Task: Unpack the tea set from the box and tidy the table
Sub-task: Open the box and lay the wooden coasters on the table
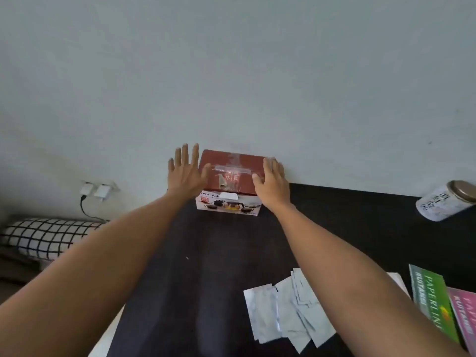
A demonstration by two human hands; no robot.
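A closed tea set box [230, 180] stands at the far edge of the dark table [206, 266], against the wall. Its top is dark red with clear tape across it; its white front shows a picture of a teapot and cups. My left hand [184, 171] is at the box's left side, fingers spread, thumb near the top edge. My right hand [273, 182] lies on the box's right top corner, fingers apart. Neither hand has closed around the box.
Several silver-white sachets [286, 307] lie at the near right. Green [430, 300] and pink [463, 315] booklets sit at the right edge. A white tin with a gold lid [445, 202] lies at the far right. A checked pillow [46, 235] and wall chargers [95, 190] are left.
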